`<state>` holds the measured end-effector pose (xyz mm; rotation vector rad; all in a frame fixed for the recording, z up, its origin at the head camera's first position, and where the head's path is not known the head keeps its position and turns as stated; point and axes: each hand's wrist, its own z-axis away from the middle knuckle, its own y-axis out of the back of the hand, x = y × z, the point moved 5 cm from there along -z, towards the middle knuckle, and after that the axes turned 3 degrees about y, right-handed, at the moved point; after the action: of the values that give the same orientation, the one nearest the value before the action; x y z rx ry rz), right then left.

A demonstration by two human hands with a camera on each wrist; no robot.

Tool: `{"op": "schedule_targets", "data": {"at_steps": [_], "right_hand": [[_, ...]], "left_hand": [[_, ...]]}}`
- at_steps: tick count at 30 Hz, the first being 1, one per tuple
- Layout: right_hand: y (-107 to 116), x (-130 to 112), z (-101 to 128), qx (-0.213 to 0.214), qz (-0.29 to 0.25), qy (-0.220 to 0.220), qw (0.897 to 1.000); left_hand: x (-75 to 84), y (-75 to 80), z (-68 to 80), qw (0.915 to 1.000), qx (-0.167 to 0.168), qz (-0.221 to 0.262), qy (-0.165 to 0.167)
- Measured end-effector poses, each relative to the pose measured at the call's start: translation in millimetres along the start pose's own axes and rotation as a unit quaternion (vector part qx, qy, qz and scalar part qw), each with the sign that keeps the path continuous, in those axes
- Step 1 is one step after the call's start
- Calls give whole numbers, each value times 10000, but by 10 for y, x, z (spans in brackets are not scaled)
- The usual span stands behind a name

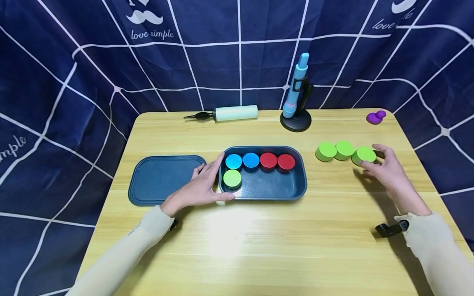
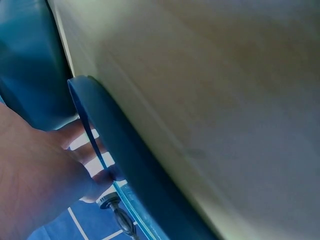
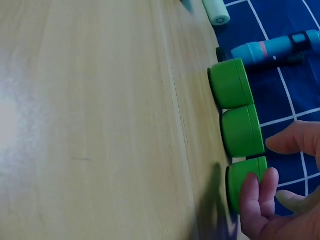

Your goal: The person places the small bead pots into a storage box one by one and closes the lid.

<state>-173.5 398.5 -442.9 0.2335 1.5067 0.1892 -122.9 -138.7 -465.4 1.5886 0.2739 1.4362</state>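
Note:
My left hand (image 1: 201, 183) lies against the left end of a dark blue rectangular box (image 1: 268, 190), thumb along its front rim and forefinger up the left side. Inside the box stand two blue round tubs (image 1: 251, 161), two red ones (image 1: 268, 161) and a green one (image 1: 232, 179) in front. At the right, my right hand (image 1: 386, 172) reaches around the rightmost (image 1: 364, 155) of three green tubs in a row, its fingers spread. In the right wrist view the fingertips (image 3: 250, 192) overlap that tub (image 3: 245, 172). The other two (image 1: 326, 151) (image 1: 344, 150) stand beside it.
A flat blue lid (image 1: 163, 181) lies left of the box, near the left fingers. Behind stand a hand pump (image 1: 235, 113), a light blue pen-shaped device (image 1: 295, 88) on a black stand (image 1: 296, 121), and a purple knobbed piece (image 1: 375, 117). A patterned curtain (image 1: 222, 70) hangs behind the table.

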Motion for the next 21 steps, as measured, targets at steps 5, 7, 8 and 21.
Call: {"op": "schedule_targets", "data": {"at_steps": [5,7,8,21], "right_hand": [[17,30,-61,-245,-397,-241,9986],[42,43,-83,-202,-310,-326,9988],[53,52,-96,-186,-322,-356,9987],[189,142,-147,-308,687,-604,9953]], "left_hand": [[9,5,6,10000,32,-30,-45],[13,10,6,10000,40,-31,-59],[15,11,5,10000,35,-28,-60],[13,23,1,10000,5,-28,-41]]}}
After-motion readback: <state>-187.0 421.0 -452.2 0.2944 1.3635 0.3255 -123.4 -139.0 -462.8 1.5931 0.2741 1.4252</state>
